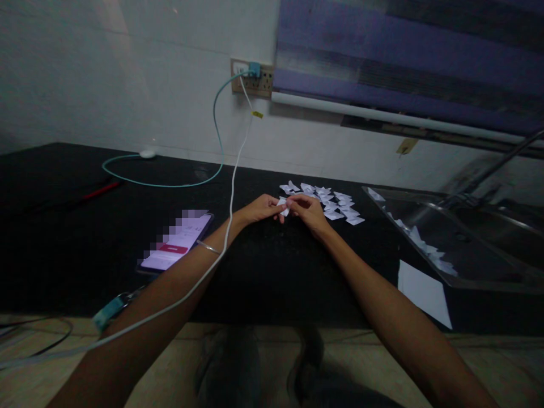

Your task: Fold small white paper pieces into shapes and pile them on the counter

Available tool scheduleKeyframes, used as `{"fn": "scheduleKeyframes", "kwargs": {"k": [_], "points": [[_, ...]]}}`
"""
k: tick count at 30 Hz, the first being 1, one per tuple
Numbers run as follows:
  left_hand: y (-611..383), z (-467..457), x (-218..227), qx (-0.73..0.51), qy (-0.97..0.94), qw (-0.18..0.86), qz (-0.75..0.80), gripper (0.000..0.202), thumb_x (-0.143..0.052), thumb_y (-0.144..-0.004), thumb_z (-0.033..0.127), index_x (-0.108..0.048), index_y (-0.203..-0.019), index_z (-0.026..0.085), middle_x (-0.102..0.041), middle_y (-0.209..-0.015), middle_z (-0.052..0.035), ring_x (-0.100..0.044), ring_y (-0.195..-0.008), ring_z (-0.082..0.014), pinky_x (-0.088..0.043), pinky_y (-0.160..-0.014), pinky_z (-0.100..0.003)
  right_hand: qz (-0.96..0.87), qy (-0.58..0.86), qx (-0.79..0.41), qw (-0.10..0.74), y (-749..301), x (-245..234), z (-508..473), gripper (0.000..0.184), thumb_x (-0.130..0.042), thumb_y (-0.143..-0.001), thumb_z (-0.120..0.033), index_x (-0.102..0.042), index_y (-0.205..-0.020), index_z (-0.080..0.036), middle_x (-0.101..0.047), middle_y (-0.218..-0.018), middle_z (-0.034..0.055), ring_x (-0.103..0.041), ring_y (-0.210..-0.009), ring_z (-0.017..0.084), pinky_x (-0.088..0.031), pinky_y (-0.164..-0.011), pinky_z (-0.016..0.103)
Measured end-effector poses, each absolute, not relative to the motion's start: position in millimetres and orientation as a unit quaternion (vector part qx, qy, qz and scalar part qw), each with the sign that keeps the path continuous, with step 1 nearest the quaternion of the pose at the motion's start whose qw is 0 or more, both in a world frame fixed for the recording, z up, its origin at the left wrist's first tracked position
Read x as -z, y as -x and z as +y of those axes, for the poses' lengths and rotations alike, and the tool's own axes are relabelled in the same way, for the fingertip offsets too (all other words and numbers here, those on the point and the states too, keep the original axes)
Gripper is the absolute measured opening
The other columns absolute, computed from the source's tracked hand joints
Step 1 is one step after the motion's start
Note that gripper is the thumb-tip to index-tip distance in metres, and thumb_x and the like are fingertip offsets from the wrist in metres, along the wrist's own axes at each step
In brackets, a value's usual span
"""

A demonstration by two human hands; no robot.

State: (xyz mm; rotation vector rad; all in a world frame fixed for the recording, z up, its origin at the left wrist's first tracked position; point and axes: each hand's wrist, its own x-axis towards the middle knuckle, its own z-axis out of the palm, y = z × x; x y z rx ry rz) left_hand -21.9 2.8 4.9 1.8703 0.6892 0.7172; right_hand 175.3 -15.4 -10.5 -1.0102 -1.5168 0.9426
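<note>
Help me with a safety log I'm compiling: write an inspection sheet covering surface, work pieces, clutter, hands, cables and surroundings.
Surface: black counter, dimly lit; fine marks cannot be judged.
Work pieces: small white piece in hand; folded white pieces grouped beside the right hand, more along the sink's edge; white sheet near the front.
Clutter: lit phone; teal item by the left forearm; red item.
Hands: left hand and right hand both grip the small piece.
Cables: white cable crosses before the left forearm; teal cable plugged in.
Surroundings: metal sink, socket panel, purple blind.
</note>
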Motion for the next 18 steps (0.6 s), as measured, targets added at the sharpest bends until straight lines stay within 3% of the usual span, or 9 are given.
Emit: {"fn": "scheduleKeyframes", "kwargs": {"k": [9, 18], "points": [[22.1, 3.8, -1.0, -0.314, -0.752, 0.518, 0.262, 0.04, -0.054, -0.097, 0.044, -0.072, -0.077, 0.014, -0.071, -0.071, -0.0058, -0.058, -0.061, -0.0102, -0.045, -0.064, -0.024, -0.661, 0.396, -0.367, 0.521, -176.6, 11.5, -12.0, 0.03, -0.079, -0.074, -0.05, -0.074, -0.078, -0.021, -0.071, -0.075, 0.0021, -0.059, -0.065, 0.016, -0.048, -0.063, 0.031], [15.9, -5.9, -3.9, -0.372, -0.776, 0.389, 0.329, 0.031, -0.052, -0.096, 0.035, -0.058, -0.072, 0.017, -0.055, -0.061, 0.0016, -0.051, -0.054, -0.0092, -0.037, -0.054, -0.022, -0.641, 0.431, -0.371, 0.516, -176.2, 17.5, -8.6, 0.029, -0.08, -0.07, -0.048, -0.074, -0.078, -0.021, -0.07, -0.075, 0.0024, -0.059, -0.068, 0.016, -0.047, -0.06, 0.029]]}}
